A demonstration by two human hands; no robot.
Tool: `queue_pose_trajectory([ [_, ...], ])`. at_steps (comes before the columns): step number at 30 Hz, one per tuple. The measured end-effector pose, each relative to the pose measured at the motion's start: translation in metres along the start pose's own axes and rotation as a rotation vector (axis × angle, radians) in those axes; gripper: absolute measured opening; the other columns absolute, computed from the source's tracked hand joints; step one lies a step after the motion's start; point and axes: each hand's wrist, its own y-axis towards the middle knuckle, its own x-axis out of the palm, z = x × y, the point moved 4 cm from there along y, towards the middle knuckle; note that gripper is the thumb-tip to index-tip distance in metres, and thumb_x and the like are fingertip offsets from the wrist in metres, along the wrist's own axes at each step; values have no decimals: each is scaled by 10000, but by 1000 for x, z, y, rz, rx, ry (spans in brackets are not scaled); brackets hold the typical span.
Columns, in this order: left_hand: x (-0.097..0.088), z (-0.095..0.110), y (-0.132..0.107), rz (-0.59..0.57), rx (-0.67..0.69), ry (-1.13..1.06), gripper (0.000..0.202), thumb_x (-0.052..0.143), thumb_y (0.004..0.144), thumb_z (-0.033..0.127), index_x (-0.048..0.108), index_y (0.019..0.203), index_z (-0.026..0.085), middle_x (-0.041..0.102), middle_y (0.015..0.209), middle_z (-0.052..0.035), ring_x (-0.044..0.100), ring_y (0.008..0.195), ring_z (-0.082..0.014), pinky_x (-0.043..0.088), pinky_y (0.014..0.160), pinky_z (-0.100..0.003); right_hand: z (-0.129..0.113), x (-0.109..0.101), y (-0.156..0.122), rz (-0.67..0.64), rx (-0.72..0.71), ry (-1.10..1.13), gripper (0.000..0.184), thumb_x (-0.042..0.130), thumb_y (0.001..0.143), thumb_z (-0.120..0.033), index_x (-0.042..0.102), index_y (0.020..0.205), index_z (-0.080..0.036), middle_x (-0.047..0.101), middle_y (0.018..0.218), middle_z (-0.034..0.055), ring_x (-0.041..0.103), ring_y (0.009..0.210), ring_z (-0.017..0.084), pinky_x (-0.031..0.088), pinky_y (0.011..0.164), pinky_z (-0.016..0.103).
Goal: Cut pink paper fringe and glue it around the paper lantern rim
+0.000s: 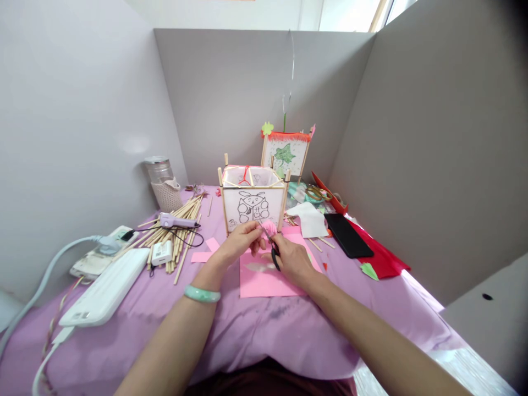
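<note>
My right hand (291, 258) is closed round a small pair of scissors (275, 257) with black handles, their blades pointing up and left. My left hand (247, 239) pinches at a small frilled pink paper piece (270, 227), which lies against the blades between my hands. How the fingertips grip it is partly hidden. Under both hands lies a pink paper sheet (264, 286). Just behind them stands a square stick-framed lantern (253, 206) with a line-drawn animal on its white front panel and a red cord on top.
Wooden sticks (181, 220), a purple glue gun (177, 221) and a white power bank (107, 289) lie on the left. A black phone (348, 235) rests on red material (383, 256) at right. Behind stands another lantern (286, 154). Grey partitions (231, 93) surround the table.
</note>
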Motion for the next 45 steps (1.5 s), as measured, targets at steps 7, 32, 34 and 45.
queue_pose_trajectory([
  [7, -7, -2, 3, 98, 20, -48, 219, 532, 818, 365, 484, 772, 156, 613, 588, 2, 506, 407, -81, 405, 410, -202, -1, -2, -2, -30, -17, 8, 333, 561, 830, -457, 510, 1028, -194, 627, 883, 29, 596, 749, 159, 330, 591, 239],
  [32, -4, -6, 4, 35, 0, -84, 299, 560, 798, 440, 461, 754, 161, 634, 610, -16, 529, 428, -92, 447, 432, -222, -1, 1, 0, -28, 41, -37, 287, 514, 872, -431, 532, 1023, -188, 662, 887, 37, 636, 786, 180, 347, 574, 239],
  [34, -3, -6, 3, 18, -10, -74, 291, 551, 806, 434, 465, 755, 160, 633, 609, -15, 527, 426, -92, 449, 439, -227, -2, 0, 0, -20, 37, -32, 295, 520, 868, -432, 527, 1026, -183, 657, 892, 41, 630, 786, 177, 354, 577, 241],
  [45, 1, -3, 0, -22, -15, -51, 273, 540, 819, 409, 459, 745, 159, 631, 613, -19, 529, 427, -87, 434, 446, -220, -3, 0, 0, -19, 34, -44, 286, 543, 861, -421, 529, 990, -167, 654, 871, 37, 631, 754, 172, 335, 557, 238],
])
